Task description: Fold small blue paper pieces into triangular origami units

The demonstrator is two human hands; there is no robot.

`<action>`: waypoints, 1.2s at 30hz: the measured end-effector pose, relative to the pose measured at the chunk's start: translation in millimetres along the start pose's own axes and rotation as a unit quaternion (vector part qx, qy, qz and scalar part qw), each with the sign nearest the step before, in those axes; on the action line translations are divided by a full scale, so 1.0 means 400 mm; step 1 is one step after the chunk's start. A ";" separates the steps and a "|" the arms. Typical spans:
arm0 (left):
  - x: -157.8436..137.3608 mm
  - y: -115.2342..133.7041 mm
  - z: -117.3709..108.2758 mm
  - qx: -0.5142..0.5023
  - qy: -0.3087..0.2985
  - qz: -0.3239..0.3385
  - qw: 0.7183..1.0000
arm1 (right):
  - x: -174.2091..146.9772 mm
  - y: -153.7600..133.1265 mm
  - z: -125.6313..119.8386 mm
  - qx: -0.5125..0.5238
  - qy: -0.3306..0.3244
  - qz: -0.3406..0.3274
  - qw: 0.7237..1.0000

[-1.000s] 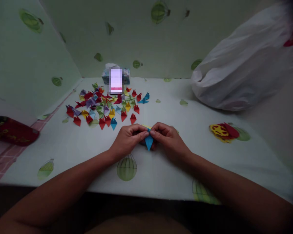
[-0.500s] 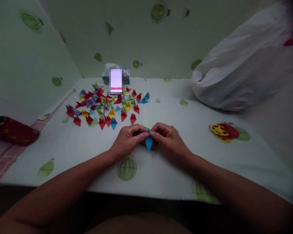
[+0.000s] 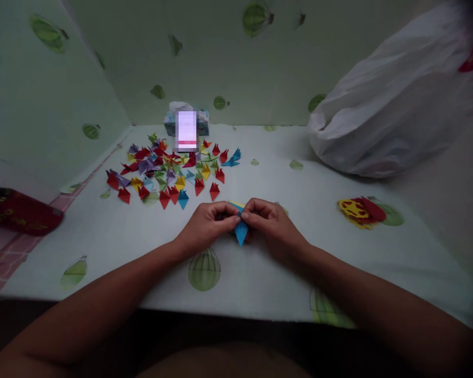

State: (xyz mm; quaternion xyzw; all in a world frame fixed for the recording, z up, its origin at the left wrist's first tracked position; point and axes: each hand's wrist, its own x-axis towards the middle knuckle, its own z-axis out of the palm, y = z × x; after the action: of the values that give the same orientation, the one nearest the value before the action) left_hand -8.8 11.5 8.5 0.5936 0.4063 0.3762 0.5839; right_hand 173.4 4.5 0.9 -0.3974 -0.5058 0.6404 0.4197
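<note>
Between my two hands is a piece of folded blue origami paper (image 3: 241, 234), its pointed end toward me and a yellow edge showing at its far side. My left hand (image 3: 212, 223) pinches it from the left with thumb and fingers. From the right, my right hand (image 3: 268, 221) pinches it too, thumb on top. The thumb tips almost meet over the paper, so its middle folds are hidden. Beyond my left hand lies a spread of small folded paper figures (image 3: 164, 198) in red, blue, yellow, green and purple.
Behind the paper figures, a phone with a lit screen (image 3: 187, 128) leans on a tissue box (image 3: 203, 122). A red can (image 3: 21, 211) stands at the left. Red and yellow cutouts (image 3: 357, 211) lie at the right, before a large white plastic bag (image 3: 372, 121).
My left thumb has shifted slightly away from the paper's middle, and more of the blue point shows. Both hands stay in nearly the same place.
</note>
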 end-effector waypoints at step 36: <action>-0.005 0.010 0.003 -0.056 -0.041 -0.092 0.993 | 0.007 0.016 -0.007 0.018 -0.054 0.013 0.998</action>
State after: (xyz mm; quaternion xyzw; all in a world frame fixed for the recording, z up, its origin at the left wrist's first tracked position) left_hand -8.4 9.2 12.3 0.5354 0.4129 0.3184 0.6644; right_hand 174.2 7.1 -6.1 -0.3612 -0.5111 0.6753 0.3902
